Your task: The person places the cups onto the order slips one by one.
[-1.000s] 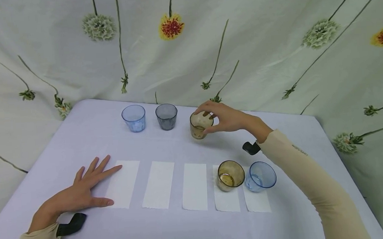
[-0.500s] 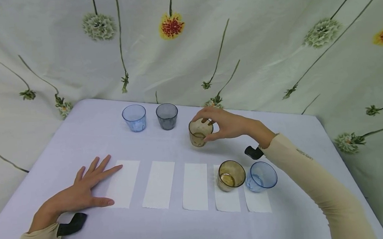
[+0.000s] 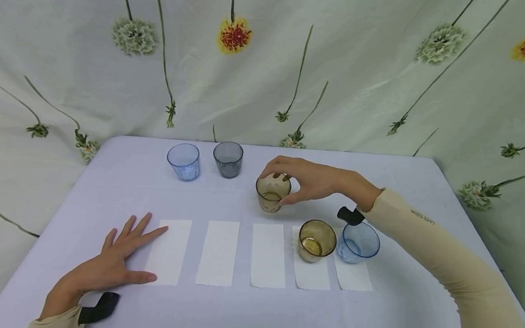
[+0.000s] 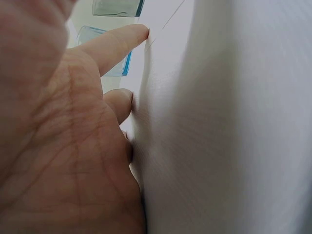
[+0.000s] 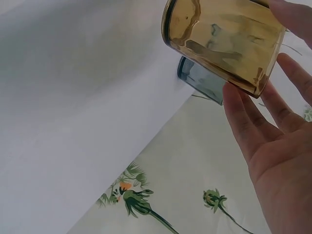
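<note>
Flower-print fabric (image 3: 349,26) hangs behind a white-clothed table (image 3: 186,316) where the left hand (image 3: 114,263) lies splayed, empty, at the leftmost white paper rectangle (image 3: 170,254), while the right hand (image 3: 309,178) pinches a see-through amber glass tumbler (image 3: 269,201) beyond the middle rectangle (image 3: 267,255), and honestly that fingertip grip on slick glass could slip.

Shows a light-amber round glass cup (image 3: 268,196), a deeper-amber round glass cup (image 3: 315,240), pale-blue round glass cups (image 3: 185,167) rimmed in darker blue, a smoke-grey round glass cup (image 3: 229,164), plain white rectangular paper slips (image 3: 217,253), a lavender-white cloth tabletop (image 3: 236,315). Repeats green stems (image 3: 164,44), cream blooms (image 3: 135,36), yellow-and-red blooms (image 3: 234,35) over an off-white fabric backdrop (image 3: 349,36).
</note>
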{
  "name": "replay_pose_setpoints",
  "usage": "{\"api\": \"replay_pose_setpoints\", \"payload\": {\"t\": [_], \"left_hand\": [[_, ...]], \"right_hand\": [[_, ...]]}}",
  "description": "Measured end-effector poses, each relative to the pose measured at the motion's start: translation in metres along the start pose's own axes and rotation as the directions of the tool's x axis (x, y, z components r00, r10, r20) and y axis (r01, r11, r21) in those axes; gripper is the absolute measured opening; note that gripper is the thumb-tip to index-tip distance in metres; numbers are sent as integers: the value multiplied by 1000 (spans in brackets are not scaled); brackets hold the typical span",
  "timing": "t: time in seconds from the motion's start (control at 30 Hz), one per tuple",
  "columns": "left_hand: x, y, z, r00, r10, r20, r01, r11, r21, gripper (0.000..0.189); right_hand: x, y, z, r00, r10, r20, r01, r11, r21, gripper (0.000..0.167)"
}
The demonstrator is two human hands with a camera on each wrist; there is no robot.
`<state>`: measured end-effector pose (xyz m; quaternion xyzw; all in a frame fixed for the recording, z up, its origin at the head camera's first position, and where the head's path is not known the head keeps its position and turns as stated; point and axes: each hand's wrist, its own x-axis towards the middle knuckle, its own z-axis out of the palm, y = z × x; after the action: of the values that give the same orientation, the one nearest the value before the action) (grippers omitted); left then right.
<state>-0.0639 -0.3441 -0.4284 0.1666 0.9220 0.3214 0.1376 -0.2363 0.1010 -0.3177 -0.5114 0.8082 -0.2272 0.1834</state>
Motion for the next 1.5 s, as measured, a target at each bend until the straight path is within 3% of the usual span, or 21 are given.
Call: {"api": "replay_pose_setpoints", "payload": {"t": [0.37, 0.63, 1.5], "left_hand": [[0, 0, 0, 1000, 7, -6, -7, 1000, 4, 93], [1, 0, 0, 1000, 6, -5, -6, 1000, 3, 94], [0, 2, 0, 1000, 16, -18, -16, 1000, -11, 91]], "right_hand": [[-4, -16, 9, 998, 2, 70, -1, 1000, -15, 63], [-7, -24, 14, 994, 46, 103, -42, 998, -35, 65], [-12, -36, 30, 983, 20, 183, -17, 1000, -19, 70]]}}
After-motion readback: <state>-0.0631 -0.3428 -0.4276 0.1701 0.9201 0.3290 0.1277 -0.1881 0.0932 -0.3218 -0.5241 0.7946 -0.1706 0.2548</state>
